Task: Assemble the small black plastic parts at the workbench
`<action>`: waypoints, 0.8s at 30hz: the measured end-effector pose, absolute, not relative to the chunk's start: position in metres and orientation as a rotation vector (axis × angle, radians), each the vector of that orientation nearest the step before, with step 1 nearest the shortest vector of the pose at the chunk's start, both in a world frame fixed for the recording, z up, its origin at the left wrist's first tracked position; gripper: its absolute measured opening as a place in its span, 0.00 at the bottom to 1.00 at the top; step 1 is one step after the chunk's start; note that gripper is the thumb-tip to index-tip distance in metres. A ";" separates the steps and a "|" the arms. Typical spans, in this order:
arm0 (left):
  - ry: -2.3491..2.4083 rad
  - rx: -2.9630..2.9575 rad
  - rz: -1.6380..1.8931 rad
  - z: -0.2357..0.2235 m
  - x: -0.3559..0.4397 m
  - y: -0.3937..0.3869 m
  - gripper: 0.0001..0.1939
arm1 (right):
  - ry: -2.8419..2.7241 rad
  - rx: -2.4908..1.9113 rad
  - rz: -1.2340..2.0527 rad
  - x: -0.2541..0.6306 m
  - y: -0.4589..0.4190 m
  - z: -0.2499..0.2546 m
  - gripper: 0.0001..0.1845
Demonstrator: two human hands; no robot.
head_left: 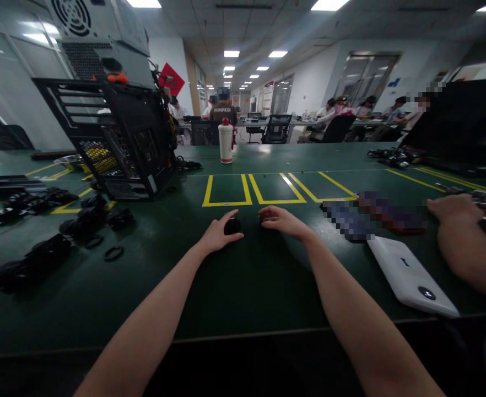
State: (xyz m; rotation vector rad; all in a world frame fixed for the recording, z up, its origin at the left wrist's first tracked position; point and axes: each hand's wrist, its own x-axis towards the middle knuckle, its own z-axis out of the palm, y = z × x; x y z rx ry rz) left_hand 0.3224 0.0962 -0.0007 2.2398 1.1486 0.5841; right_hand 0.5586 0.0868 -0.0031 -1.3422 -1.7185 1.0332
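My left hand (218, 234) is curled around a small black object (232, 225), thumb on the near side and fingers on the far side. Its exact kind is too dark to make out. Just to the right, my right hand (282, 221) has its fingers bent together; a tiny dark bit shows at the fingertips, too small to name. A short gap separates the two hands. Both are over the green tabletop (243, 298), on the near side of the yellow tape outlines (226, 204).
An open black computer case (131, 143) stands at the left, with black bundles (48, 253) and a black ring (113, 253) nearby. A white cup (226, 144) is farther back. At right lie blurred phones (346, 219), a white power bank (410, 275) and another person's hand (453, 212).
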 end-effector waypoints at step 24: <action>1.538 2.075 0.593 0.002 0.164 -0.036 0.32 | -2.142 -0.854 1.101 0.369 0.001 0.014 0.23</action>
